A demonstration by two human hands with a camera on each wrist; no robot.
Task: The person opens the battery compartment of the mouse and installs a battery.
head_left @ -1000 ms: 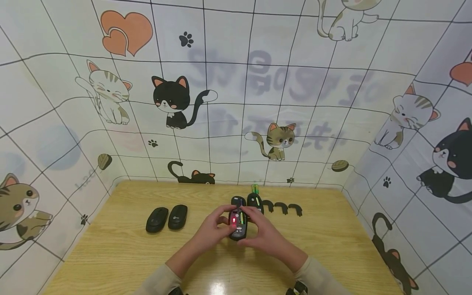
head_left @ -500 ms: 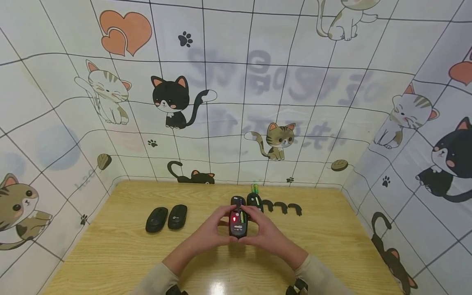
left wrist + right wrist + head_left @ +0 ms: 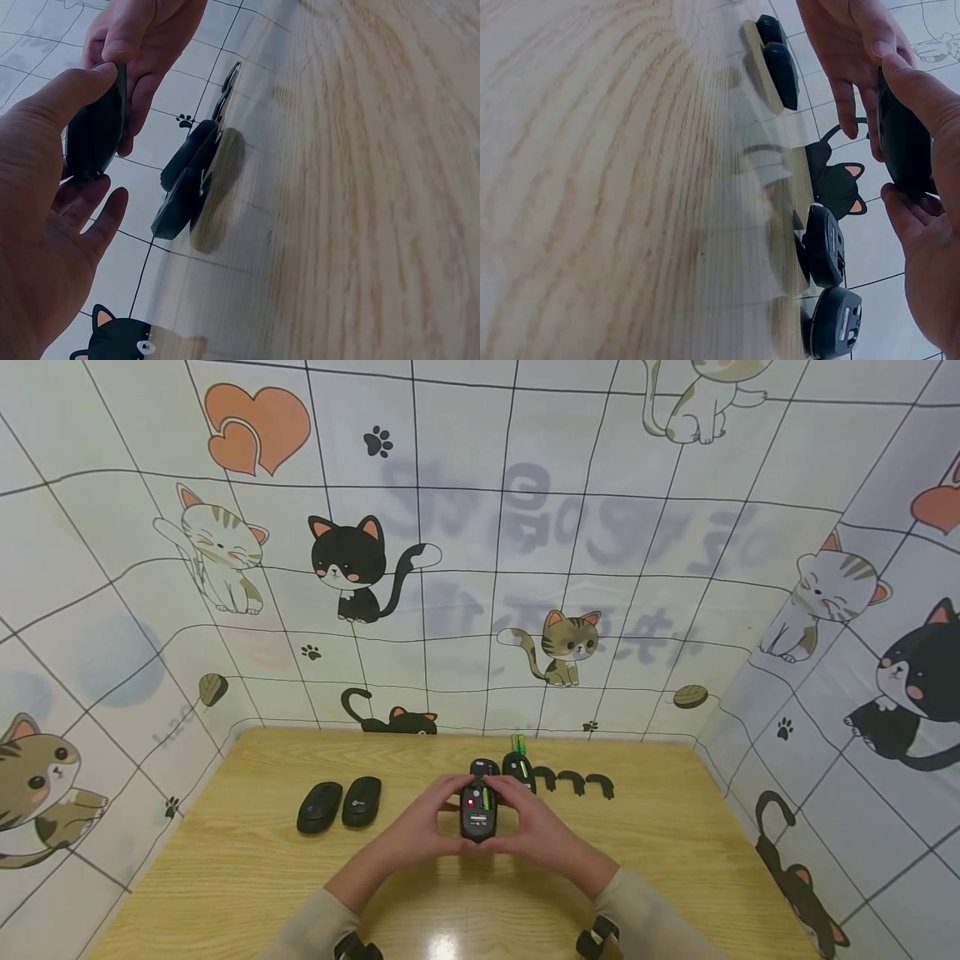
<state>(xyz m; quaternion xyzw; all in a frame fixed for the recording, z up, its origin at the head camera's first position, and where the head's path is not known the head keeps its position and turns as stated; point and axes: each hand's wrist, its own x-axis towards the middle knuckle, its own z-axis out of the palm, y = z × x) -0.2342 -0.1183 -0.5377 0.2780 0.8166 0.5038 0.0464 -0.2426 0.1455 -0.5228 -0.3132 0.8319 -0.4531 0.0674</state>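
Both hands hold one black computer mouse (image 3: 478,814) between them, its underside turned up toward the head view. A red light glows on that underside, and a green battery (image 3: 487,798) sits in its uncovered compartment. My left hand (image 3: 422,828) grips the left side, thumb at the near end and fingers at the far end. My right hand (image 3: 534,831) mirrors it on the right side. In the left wrist view the mouse (image 3: 97,127) is raised above the table, both thumbs on its near end. Its far end is partly covered by fingertips.
Behind the hands lie two more upturned mice, one black mouse (image 3: 484,767) and another mouse (image 3: 517,768) with a battery showing. Green batteries (image 3: 518,743) lie beyond them. Several curved black covers (image 3: 572,781) line up to the right. Two mice (image 3: 362,802) rest at left on the wooden table (image 3: 247,860).
The left thumb has moved off the mouse's underside to its near end. The held mouse has shifted slightly left and tilted a little; both hands still grip it.
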